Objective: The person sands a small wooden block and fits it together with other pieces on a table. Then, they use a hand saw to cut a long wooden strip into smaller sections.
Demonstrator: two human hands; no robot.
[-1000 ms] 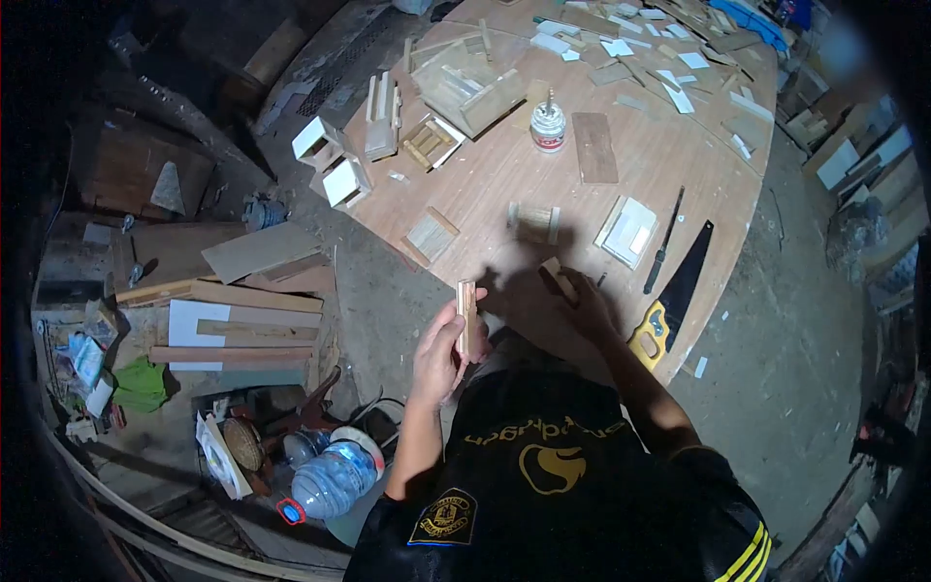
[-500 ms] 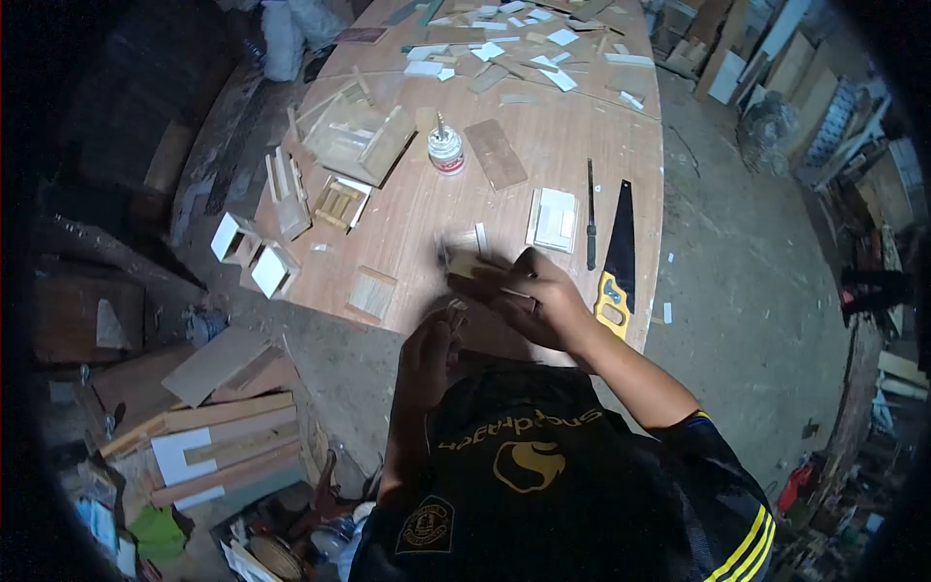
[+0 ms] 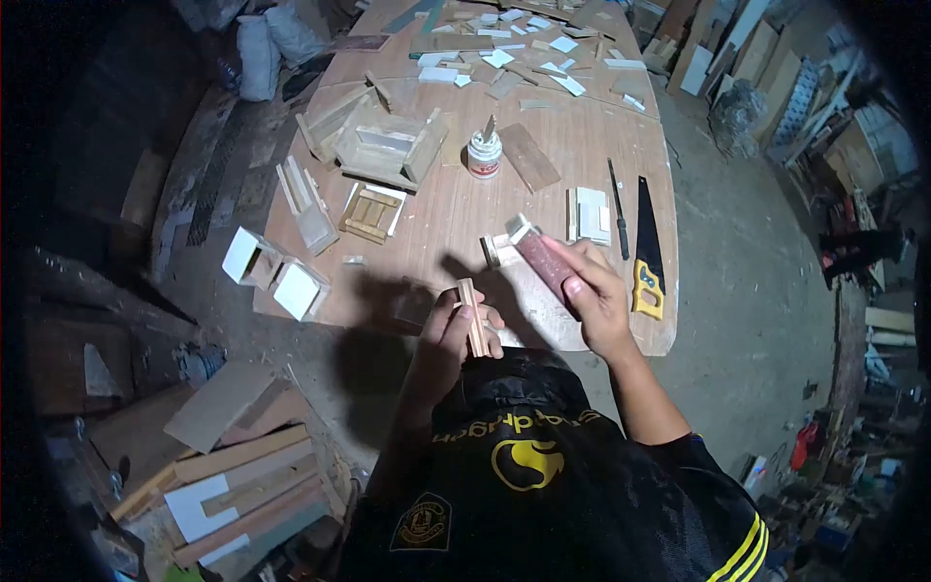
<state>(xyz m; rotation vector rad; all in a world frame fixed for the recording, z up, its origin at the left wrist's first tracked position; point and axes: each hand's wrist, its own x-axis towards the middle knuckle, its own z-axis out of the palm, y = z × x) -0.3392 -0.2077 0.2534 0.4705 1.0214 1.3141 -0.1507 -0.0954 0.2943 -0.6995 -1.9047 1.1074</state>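
My left hand [image 3: 451, 328] is closed around a small grooved wooden strip [image 3: 472, 315], held upright just beyond my shirt. To its right, my right hand [image 3: 598, 299] grips a sanding block [image 3: 545, 260] with a reddish-brown rough face and a pale end. The block is tilted, apart from the strip. Near its pale end, a small wooden piece [image 3: 491, 251] lies on the wooden tabletop [image 3: 441, 218]. My right fingers lie along the block's side and the thumb presses its near edge.
A glue jar [image 3: 484, 155] with a stick in it stands mid-table. A handsaw [image 3: 648, 247] and a long file [image 3: 619, 209] lie at the right. Wooden box assemblies [image 3: 388, 145] stand at the left. Offcuts [image 3: 529, 48] cover the far end.
My right hand, blurred beside my left before, has moved away to the right with the block and now shows sharply. The strip in my left hand shows more clearly. The view has shifted slightly.
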